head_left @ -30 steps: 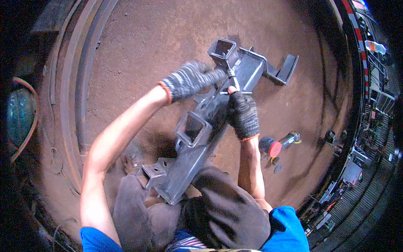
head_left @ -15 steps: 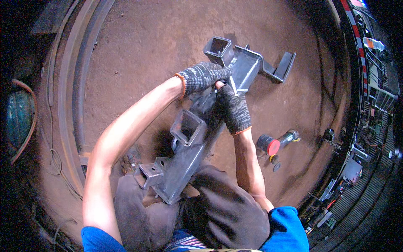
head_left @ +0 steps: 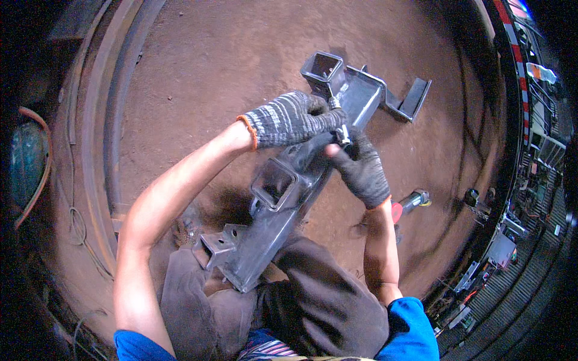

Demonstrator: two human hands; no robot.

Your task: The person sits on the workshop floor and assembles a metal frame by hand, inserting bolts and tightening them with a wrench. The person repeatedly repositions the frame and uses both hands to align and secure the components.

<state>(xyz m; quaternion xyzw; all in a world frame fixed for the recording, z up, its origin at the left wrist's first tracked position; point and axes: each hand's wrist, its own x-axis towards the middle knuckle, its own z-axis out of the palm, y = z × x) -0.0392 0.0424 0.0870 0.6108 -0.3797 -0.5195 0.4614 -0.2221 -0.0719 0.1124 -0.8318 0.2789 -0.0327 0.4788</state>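
Observation:
A long dark steel beam (head_left: pixel 265 243) with square tube sockets welded to it slants from my lap away to the right. My left hand (head_left: pixel 292 120), in a grey striped knit glove, is closed over its far half, fingers pinching a small shiny metal piece (head_left: pixel 345 136). What kind of piece it is cannot be made out, as the fingers cover most of it. Just right of it is my gloved right hand (head_left: pixel 365 171), thumb bare-tipped and spread from the fingers, slightly blurred. Beyond both hands stands an open square socket (head_left: pixel 324 67).
An angled steel bracket (head_left: pixel 412 99) projects at the beam's far end. A power tool (head_left: pixel 413 200) with a red disc lies on the brown floor right of my forearm. Long steel bars (head_left: pixel 99 132) run along the left. A holed bracket (head_left: pixel 218 245) sits near my left knee.
My right hand has drawn back toward me and right, its thumb parting from the left hand. The left hand has turned slightly with the shiny piece. The view has shifted a little.

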